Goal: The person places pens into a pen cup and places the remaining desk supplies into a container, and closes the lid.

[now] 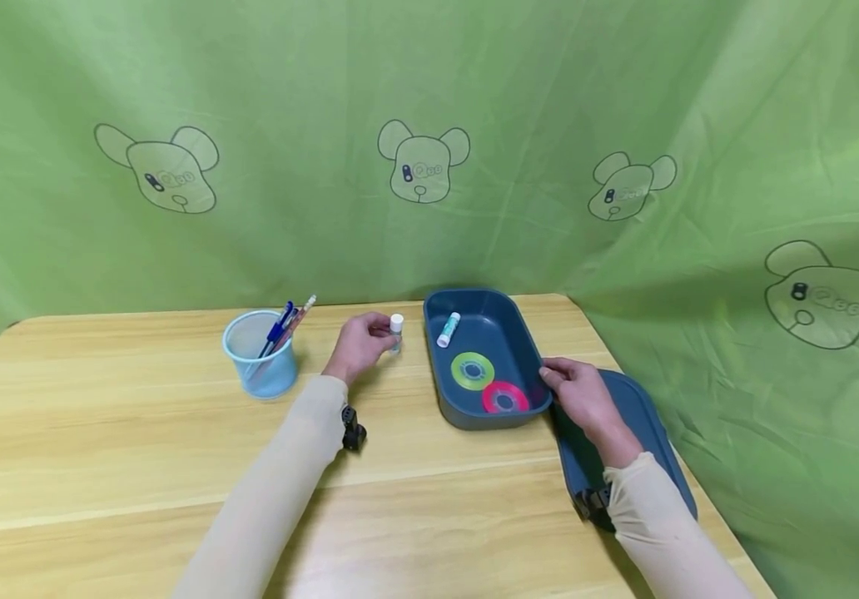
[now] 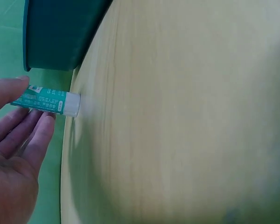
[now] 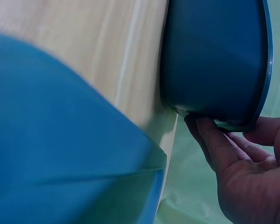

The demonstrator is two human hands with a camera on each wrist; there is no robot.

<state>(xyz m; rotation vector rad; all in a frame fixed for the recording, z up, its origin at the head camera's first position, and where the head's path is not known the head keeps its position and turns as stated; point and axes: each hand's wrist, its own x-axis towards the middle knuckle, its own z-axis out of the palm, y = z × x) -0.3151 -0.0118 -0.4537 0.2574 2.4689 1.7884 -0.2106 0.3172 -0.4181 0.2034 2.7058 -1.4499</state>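
Near the back of the table my left hand pinches a glue stick with a white cap and teal label between thumb and fingers. In the left wrist view the glue stick has its white end close to or on the tabletop; I cannot tell which. My right hand grips the right side of an open dark blue box, thumb at the rim and fingers against the outer wall. Inside lie another glue stick, a yellow-green ring-shaped disc and a pink one.
A dark blue lid lies under my right forearm, along the table's right edge. To the left stands a light blue mesh cup with several pens and a pencil. A green curtain hangs behind and right of the wooden table.
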